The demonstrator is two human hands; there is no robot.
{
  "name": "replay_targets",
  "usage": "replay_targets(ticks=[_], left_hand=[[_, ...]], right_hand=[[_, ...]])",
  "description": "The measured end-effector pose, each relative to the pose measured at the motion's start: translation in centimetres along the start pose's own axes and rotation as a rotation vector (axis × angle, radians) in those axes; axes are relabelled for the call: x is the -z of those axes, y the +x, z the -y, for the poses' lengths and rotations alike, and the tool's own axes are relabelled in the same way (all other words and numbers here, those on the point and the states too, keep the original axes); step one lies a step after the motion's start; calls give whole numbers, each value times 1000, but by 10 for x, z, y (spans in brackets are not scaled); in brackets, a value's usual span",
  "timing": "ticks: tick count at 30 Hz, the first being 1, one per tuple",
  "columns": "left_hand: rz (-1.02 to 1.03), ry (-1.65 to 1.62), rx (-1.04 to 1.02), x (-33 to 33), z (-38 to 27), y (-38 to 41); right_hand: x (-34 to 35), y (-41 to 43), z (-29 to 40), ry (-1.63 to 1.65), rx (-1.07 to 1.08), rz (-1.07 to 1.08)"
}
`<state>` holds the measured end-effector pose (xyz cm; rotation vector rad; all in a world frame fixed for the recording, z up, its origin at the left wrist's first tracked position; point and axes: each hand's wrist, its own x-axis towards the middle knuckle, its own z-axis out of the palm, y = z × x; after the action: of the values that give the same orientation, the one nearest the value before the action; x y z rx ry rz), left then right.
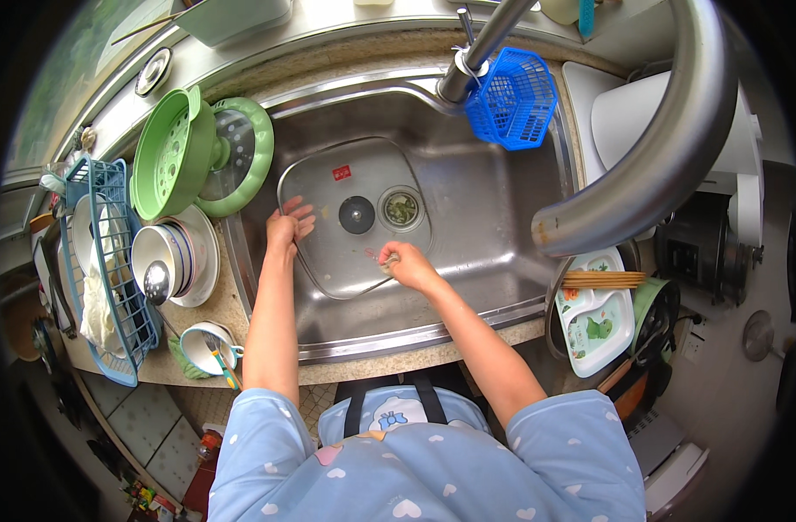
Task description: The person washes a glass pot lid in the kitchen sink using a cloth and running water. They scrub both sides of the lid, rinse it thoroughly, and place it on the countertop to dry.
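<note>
A clear, square glass lid with a dark round knob lies in the stainless steel sink. Its left edge is gripped by my left hand, fingers spread over the glass and thumb apparently hidden. My right hand is closed around a small pale cloth or scrub pad near the lid's lower right edge. Beneath the lid's right part shows the drain strainer with green scraps in it. A red label sits on the glass.
A blue plastic basket hangs by the steel faucet, which arches over the right side. Green colanders, stacked bowls and a blue dish rack stand left. A divided plate with chopsticks lies right.
</note>
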<state>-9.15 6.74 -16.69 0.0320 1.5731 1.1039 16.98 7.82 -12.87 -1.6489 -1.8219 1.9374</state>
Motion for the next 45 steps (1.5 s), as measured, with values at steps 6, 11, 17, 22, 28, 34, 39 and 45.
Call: replay_targets(ticks=[6,11,17,22,28,34,39,45], left_hand=[[-50,-67,39,11,5,-14],[-148,-13,-11,6,11,-26],[-215,52,16,10,25,-43],[-179,12,62,23,44,-42],[-139,-44,110,18,54,-52],[-138,-141,182,16,66,-56],[-125,-155,202,18,76,-56],[-244,-178,345,39,101,-27]], right_hand=[[11,-8,0,66,-72,-51],[10,-10,3,78,-62,-138],[17,-17,5,162,-52,-235],[14,-22,-11,119,75,-368],[7,-30,-20,193,78,-384],[11,-47,-4,362,77,-297],[28,-63,8,465,2,-287],[38,-67,4,386,51,-409]])
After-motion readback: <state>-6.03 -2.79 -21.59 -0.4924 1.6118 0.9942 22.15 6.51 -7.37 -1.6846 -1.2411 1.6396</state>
